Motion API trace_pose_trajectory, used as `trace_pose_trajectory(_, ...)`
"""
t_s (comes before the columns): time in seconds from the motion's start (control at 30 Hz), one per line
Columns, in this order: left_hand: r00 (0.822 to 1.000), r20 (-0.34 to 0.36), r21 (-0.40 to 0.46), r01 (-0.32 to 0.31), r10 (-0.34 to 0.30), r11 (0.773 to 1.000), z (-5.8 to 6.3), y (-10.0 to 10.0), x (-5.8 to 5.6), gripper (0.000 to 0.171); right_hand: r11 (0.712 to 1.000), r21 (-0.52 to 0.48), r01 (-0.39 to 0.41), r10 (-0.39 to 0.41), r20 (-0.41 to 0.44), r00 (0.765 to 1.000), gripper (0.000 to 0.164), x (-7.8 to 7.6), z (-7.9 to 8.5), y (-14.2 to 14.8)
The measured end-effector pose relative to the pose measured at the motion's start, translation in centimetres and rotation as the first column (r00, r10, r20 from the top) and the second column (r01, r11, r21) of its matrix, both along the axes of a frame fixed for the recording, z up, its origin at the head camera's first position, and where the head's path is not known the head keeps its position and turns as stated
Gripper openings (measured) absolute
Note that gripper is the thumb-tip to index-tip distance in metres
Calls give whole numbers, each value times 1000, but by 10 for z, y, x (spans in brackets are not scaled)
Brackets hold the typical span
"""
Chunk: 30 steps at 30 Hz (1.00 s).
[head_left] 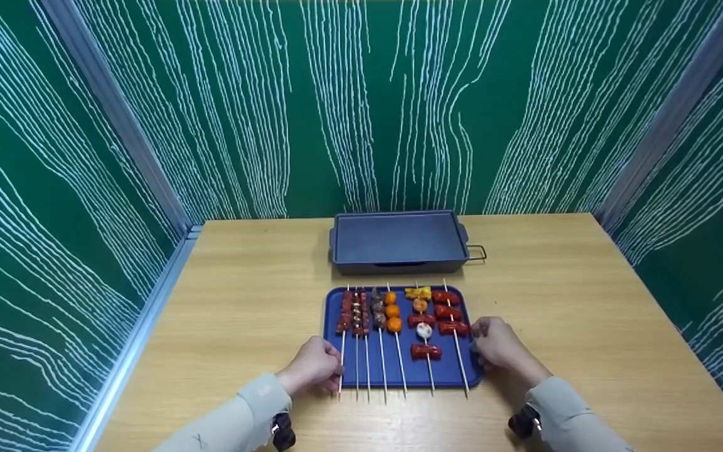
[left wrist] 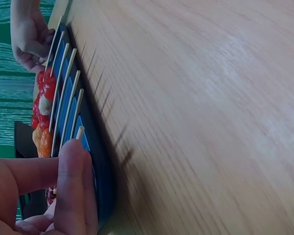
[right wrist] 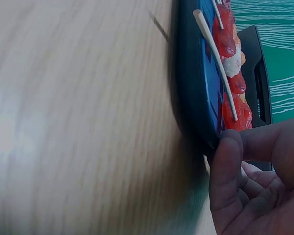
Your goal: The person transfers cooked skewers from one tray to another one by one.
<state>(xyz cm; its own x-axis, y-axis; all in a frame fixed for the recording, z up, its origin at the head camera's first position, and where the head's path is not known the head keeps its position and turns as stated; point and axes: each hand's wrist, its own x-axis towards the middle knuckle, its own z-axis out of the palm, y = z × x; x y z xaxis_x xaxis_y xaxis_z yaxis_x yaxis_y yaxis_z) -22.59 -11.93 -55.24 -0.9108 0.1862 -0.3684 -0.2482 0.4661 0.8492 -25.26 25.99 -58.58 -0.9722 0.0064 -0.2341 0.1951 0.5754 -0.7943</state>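
Note:
A blue tray (head_left: 361, 370) lies on the wooden table, bearing several skewers. Their foods include dark red meat pieces (head_left: 344, 312), orange balls (head_left: 393, 311), and glossy red pieces (head_left: 452, 328). Bare stick ends project past the tray's near edge. At the near left corner, my left hand (head_left: 317, 366) grips the tray's rim with thumb and fingers, close beside the leftmost skewer's stick (left wrist: 80, 132). My right hand (head_left: 499, 345) pinches the right rim between thumb and fingers, seen closely in the right wrist view. Some fingers of both hands are hidden behind the tray edge.
Just behind the tray stands a dark grey rectangular grill pan (head_left: 399, 238) with a wire handle (head_left: 477, 252) on its right. The wooden table (head_left: 242, 270) meets green panels (head_left: 386, 125) with white lines at the back. A metal frame (head_left: 129, 339) runs along the left edge.

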Motion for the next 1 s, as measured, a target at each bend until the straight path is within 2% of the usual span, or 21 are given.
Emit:
trace_pose_trajectory(0.2, 998, -54, -29, 25, -26, 999, -4, -2, 0, 13, 1000, -10, -20, 20, -23, 1000, 16, 0, -1, 0)
trace_pose_trajectory(0.37, 998, -58, -47, 21, -24, 999, -6, -2, -1, 14, 1000, 4, 1, -1, -13, 1000, 17, 0, -2, -1)
trace_pose_trajectory(0.63, 998, -55, -55, 12, -15, 998, -4, -3, -8, 8, 996, 84, -24, 26, -33, 999, 8, 2, 1, -1)
trace_pose_trajectory(0.73, 997, -73, -87, 10, -16, 996, -1, -4, -13, 8, 992, 118, -45, 50, -38, 998, 13, 3, 3, 3)
trace_pose_trajectory(0.87, 986, -162, -171, 13, -41, 985, 2, -8, -22, 17, 985, 165, -52, 59, -37, 998, 31, 3, 8, 9)
trace_pose_trajectory(0.93, 971, -229, -226, 9, -62, 974, 3, -10, -29, 19, 977, 207, -50, 62, -51, 997, 40, 2, 14, 13)
trace_pose_trajectory(1.0, 950, -300, -282, -2, -86, 959, 4, -12, -36, 20, 963, 265, -50, 75, -85, 994, 49, 1, 21, 16)
